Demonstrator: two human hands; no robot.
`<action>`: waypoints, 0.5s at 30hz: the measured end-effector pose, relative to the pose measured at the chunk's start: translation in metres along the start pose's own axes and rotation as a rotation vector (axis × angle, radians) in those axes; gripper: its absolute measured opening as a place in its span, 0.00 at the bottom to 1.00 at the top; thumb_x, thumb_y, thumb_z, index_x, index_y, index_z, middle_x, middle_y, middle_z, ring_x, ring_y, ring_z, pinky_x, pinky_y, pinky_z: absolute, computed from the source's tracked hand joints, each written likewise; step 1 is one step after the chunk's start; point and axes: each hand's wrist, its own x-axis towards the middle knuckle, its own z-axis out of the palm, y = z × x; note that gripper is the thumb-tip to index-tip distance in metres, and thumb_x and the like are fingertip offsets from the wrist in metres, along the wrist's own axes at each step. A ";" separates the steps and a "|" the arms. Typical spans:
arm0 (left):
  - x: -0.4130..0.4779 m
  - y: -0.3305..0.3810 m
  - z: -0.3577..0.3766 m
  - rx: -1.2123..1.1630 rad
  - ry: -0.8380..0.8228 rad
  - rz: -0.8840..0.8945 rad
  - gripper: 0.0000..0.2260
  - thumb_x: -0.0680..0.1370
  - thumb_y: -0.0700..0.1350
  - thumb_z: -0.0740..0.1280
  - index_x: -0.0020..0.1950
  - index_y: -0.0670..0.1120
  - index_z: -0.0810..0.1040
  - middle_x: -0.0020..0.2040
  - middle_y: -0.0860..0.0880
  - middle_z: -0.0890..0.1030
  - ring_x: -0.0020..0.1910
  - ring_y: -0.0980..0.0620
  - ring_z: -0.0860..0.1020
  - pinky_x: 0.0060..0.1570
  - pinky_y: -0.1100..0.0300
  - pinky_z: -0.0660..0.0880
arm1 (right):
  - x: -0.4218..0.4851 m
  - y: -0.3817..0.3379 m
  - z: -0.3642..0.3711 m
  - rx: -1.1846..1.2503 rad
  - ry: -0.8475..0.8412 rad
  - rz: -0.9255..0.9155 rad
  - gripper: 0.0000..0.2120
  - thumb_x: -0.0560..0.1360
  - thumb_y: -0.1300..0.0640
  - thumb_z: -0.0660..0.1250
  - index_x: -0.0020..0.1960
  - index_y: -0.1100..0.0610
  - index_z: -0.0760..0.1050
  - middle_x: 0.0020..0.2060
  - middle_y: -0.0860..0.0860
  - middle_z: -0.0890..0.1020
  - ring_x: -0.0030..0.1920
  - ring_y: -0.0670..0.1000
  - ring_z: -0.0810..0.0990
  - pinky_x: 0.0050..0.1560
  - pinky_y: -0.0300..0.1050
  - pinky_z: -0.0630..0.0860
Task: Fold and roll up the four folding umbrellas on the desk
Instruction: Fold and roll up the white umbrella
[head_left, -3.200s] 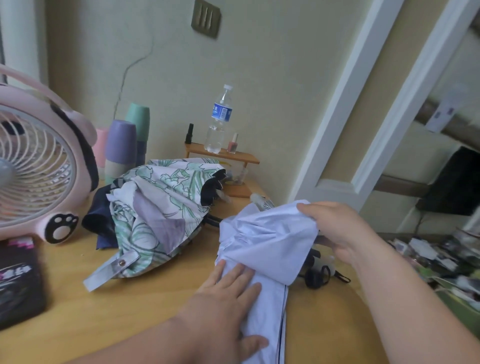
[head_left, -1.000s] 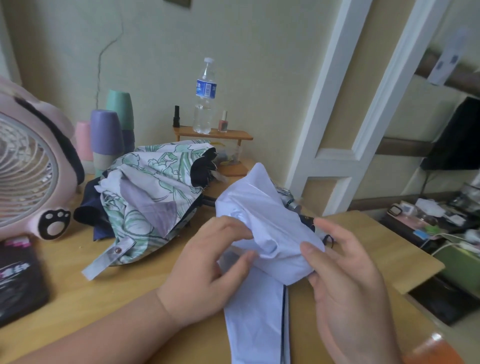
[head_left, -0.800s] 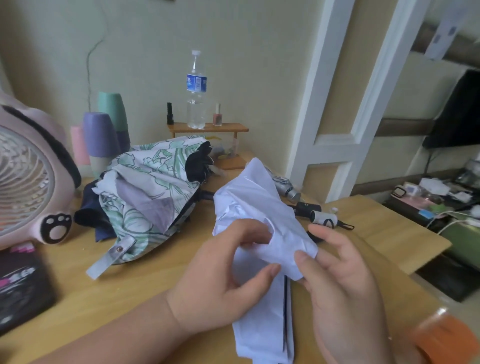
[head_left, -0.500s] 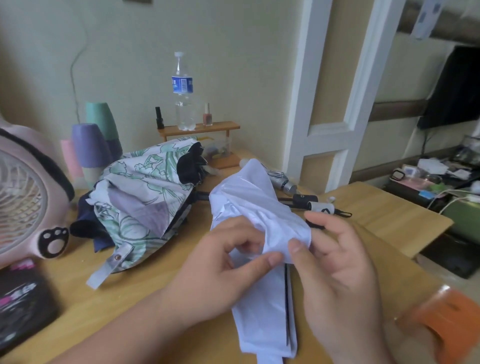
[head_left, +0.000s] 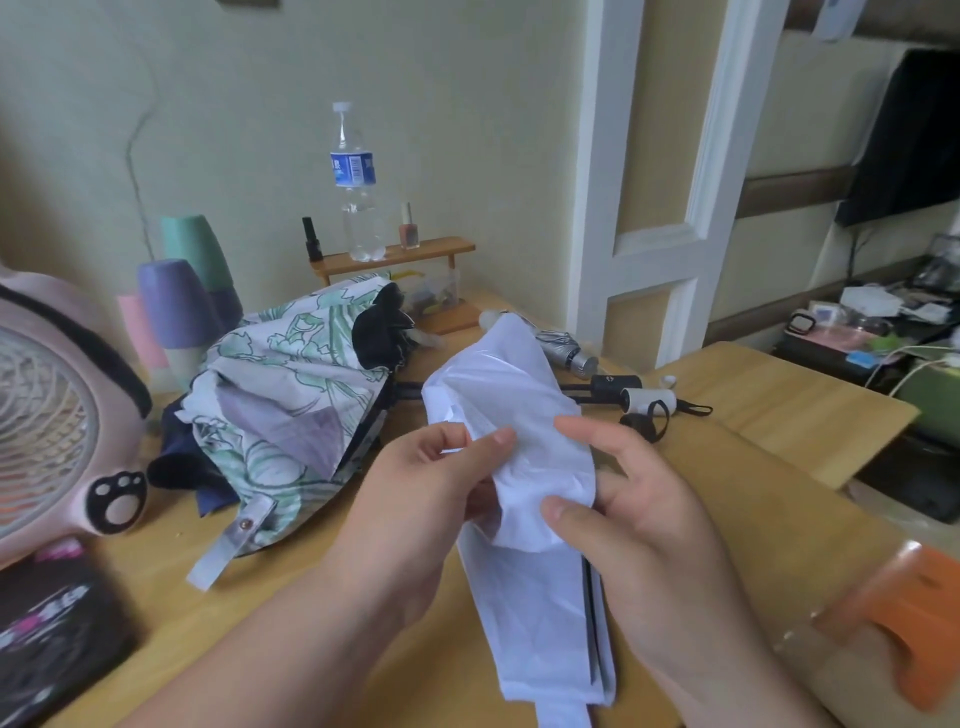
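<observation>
While the pale wooden desk (head_left: 753, 467) carries a slumped green-and-white floral fabric umbrella (head_left: 291, 405) off to the left, the long white fabric folding umbrella (head_left: 540, 613) lies straight in front of the person. Its long axis runs away from them, the near end at the desk's front edge and the far end raised and leaning slightly left. It sits between both hands, about equally close to each. The left hand (head_left: 415, 499) pinches the loose canopy's left edge between thumb and curled fingers. The right hand (head_left: 644, 514) wraps the right side from behind, thumb pressed on the fold. I'd judge the coming move is smoothing this panel along that axis before rolling. A small white closing strap (head_left: 563, 714) pokes out at the near end.
</observation>
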 end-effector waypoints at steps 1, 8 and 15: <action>0.001 0.000 -0.002 0.021 0.005 -0.007 0.20 0.73 0.47 0.74 0.55 0.32 0.79 0.50 0.30 0.83 0.49 0.32 0.82 0.56 0.39 0.77 | -0.002 0.001 0.000 -0.018 0.003 -0.009 0.20 0.70 0.58 0.70 0.58 0.39 0.78 0.43 0.70 0.81 0.42 0.74 0.75 0.42 0.64 0.70; 0.009 0.005 -0.016 0.241 -0.099 -0.154 0.34 0.68 0.47 0.77 0.74 0.49 0.72 0.53 0.46 0.87 0.44 0.40 0.84 0.44 0.53 0.78 | -0.021 0.012 -0.006 -0.105 0.104 -0.009 0.09 0.77 0.61 0.71 0.54 0.50 0.80 0.24 0.49 0.74 0.29 0.49 0.67 0.30 0.35 0.66; 0.004 0.009 -0.009 0.049 -0.240 -0.346 0.16 0.79 0.36 0.68 0.64 0.50 0.79 0.43 0.45 0.78 0.26 0.52 0.65 0.25 0.63 0.54 | -0.032 0.026 -0.005 -0.189 0.128 -0.008 0.10 0.75 0.59 0.72 0.50 0.44 0.79 0.24 0.59 0.73 0.27 0.47 0.66 0.29 0.37 0.65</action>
